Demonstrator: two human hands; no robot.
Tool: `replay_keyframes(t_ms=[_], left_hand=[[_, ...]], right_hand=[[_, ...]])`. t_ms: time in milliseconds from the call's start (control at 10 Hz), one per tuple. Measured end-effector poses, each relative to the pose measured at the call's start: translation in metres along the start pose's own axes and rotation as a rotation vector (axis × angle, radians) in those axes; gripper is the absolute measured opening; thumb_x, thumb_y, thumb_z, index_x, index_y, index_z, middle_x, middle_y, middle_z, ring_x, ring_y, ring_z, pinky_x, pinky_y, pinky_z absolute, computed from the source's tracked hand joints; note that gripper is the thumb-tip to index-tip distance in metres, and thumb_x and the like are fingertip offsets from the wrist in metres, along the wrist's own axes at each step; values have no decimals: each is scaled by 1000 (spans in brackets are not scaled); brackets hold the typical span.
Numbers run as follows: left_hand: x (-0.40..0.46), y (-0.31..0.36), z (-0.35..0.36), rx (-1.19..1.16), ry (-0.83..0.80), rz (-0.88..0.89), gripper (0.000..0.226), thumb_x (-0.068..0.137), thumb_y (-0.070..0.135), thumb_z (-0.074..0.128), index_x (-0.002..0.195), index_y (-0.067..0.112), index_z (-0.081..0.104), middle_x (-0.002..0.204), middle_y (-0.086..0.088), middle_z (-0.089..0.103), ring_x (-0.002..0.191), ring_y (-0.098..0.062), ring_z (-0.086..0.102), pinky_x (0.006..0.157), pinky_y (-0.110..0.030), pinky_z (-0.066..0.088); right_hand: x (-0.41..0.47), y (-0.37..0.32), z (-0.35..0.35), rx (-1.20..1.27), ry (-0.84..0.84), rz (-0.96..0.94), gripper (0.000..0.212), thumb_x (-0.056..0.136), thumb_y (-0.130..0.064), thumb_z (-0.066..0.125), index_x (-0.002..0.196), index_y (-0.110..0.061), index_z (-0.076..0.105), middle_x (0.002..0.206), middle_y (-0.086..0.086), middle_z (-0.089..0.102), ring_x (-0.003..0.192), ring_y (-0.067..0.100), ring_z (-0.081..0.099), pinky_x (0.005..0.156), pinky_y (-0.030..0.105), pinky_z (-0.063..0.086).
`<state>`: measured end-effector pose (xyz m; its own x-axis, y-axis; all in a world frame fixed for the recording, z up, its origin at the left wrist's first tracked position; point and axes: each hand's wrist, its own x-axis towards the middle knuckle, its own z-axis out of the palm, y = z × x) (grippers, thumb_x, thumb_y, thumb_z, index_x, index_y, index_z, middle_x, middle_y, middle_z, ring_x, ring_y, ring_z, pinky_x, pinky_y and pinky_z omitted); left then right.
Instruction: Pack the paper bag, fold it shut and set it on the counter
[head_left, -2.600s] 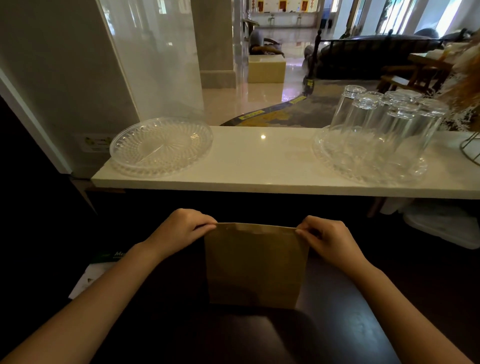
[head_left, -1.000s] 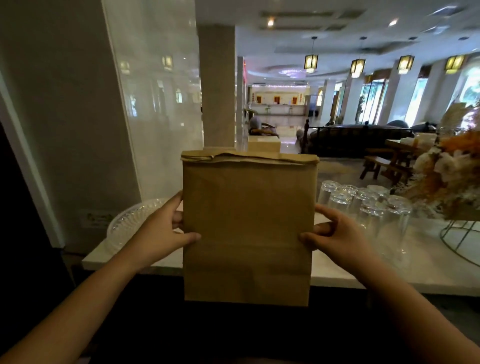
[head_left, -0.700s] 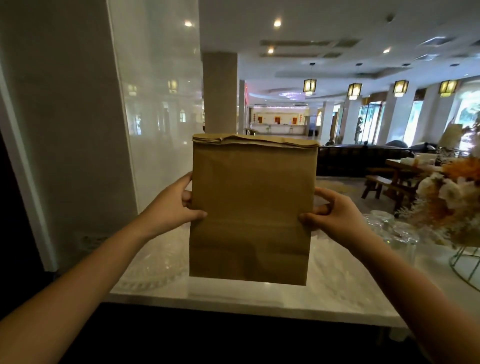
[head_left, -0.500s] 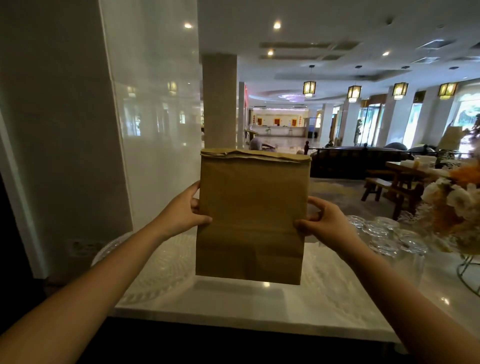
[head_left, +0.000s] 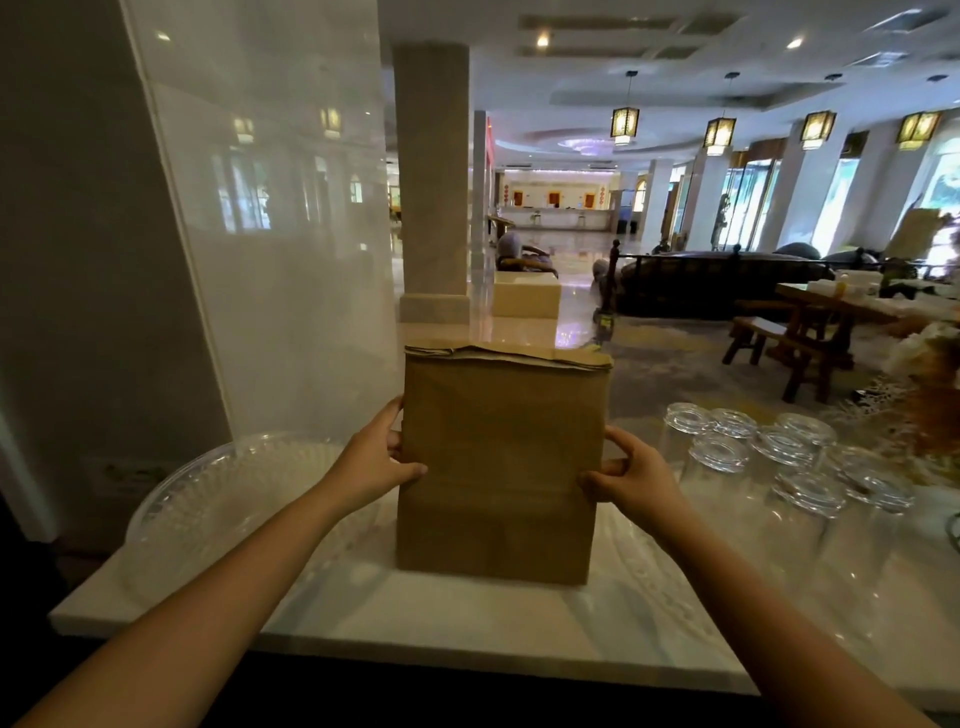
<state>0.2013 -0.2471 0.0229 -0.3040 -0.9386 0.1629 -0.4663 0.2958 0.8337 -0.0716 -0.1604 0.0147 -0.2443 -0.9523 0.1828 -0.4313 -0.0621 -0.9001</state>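
Observation:
A brown paper bag (head_left: 501, 457) stands upright with its top folded over, its base on the white marble counter (head_left: 467, 618). My left hand (head_left: 376, 460) grips the bag's left side, thumb on the front. My right hand (head_left: 631, 480) grips its right side the same way. What is inside the bag is hidden.
A clear glass platter (head_left: 234, 499) lies on the counter to the left of the bag. Several upturned drinking glasses (head_left: 779, 457) stand to the right on a glass tray. Flowers (head_left: 930, 395) are at the far right. A glass panel rises behind the platter.
Both hands lifted the folded bag from the dark lower surface, carried it forward over the counter, then lowered it until its base met the marble.

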Motion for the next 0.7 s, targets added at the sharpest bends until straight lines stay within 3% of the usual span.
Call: replay_keyframes(t_ms=[100,200,400,500,600,700], left_hand=[[3,-1,0,-5,-9,7,89,75,8,71,143,28,17,122,-14,63,107,-27,62,93,-39,50],[2,-3,0,2,-22,3,87,76,9,71,143,26,18,125,-14,61,109,-28,61,93,-40,49],[-4,7,-5,34,-93,-13,92,76,7,71,143,28,12,132,-16,55,113,-30,59,94,-41,51],[-10,17,-17,134,-151,-69,99,75,21,73,145,27,3,126,-17,57,107,-29,61,89,-39,52],[-14,29,-39,327,-135,-117,84,74,40,71,141,19,26,113,-10,65,98,-22,63,86,-37,52],[-20,61,-66,417,-77,-68,56,73,52,65,114,16,56,103,-7,67,84,-17,65,77,-32,53]], right_hand=[[1,2,-1,8,-15,11,58,77,4,63,127,-19,44,70,3,69,65,15,67,65,31,57],[-1,1,-3,7,-38,30,60,78,4,62,129,-18,42,67,1,66,63,14,65,59,24,54],[-6,-7,-7,0,-56,70,64,77,4,63,132,-15,38,73,7,66,68,19,65,63,30,57],[-10,-18,-18,-39,-43,77,65,75,2,66,132,-14,39,79,10,68,75,21,67,71,37,58],[-15,-34,-34,-97,-42,36,54,79,0,62,128,-9,43,82,5,65,80,20,65,77,38,56],[-16,-61,-52,-135,1,-41,43,81,-5,62,122,-9,50,85,6,67,85,22,65,76,34,55]])
